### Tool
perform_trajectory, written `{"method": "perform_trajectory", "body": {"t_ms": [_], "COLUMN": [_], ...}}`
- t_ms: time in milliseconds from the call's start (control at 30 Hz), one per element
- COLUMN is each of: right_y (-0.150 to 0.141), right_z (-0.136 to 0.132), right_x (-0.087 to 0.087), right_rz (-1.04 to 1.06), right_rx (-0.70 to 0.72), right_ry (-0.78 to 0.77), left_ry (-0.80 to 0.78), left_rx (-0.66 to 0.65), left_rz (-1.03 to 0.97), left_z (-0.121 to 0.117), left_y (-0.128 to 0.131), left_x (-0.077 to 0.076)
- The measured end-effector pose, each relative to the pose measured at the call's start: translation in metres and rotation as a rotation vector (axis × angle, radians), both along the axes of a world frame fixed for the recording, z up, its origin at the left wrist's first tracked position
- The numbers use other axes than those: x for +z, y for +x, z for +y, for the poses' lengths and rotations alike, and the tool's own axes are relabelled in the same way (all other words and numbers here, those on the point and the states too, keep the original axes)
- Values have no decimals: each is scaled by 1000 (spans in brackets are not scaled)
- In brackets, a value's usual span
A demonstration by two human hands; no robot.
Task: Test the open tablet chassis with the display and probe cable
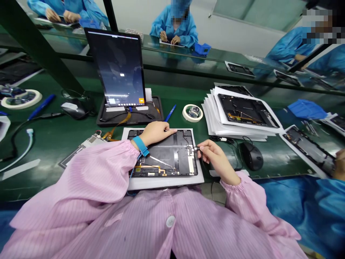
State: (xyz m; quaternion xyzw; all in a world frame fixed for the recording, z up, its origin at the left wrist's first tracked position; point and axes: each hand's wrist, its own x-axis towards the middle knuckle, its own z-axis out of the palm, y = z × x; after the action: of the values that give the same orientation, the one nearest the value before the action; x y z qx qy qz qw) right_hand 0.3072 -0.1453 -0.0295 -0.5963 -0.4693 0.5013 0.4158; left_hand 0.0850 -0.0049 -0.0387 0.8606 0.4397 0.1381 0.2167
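Observation:
An opened tablet body (164, 153) with bare internal parts lies on white sheets (167, 184) in front of me. My left hand (157, 133), a blue strap (140, 145) round its wrist, rests across the upper part of the tablet body, its visible fingers stretched toward the top edge. At the right edge, my right hand (211, 154) pinches the black plug of a cable (197, 148) against the side, next to a small circuit board (191, 150). Whether the plug sits fully in a port cannot be made out.
Behind stands a lit screen (121, 68) on a black tray (159, 108). A pen (170, 112), a tape roll (192, 113), a stack of tablet bodies on paper (248, 108) and a black mouse (251, 155) surround the work. Co-workers in blue sit opposite and at right.

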Motion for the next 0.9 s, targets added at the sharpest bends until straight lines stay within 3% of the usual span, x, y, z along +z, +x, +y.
{"method": "perform_trajectory", "body": {"t_ms": [200, 400, 633, 733, 900], "right_y": [-3, -1, 2, -1, -10], "right_z": [-3, -2, 1, 1, -3], "right_x": [-3, -5, -6, -10, -15], "right_rz": [103, 113, 98, -90, -608], "right_rx": [17, -41, 116, 114, 100], "right_ry": [-60, -15, -75, -4, 176], "left_ry": [1, -1, 18, 17, 2], "left_rx": [-3, -5, -2, 16, 21], "left_rz": [-2, 10, 21, 17, 9], "left_z": [1, 0, -1, -1, -1], "left_y": [0, 0, 1, 1, 1], "left_x": [-1, 0, 0, 0, 0]}}
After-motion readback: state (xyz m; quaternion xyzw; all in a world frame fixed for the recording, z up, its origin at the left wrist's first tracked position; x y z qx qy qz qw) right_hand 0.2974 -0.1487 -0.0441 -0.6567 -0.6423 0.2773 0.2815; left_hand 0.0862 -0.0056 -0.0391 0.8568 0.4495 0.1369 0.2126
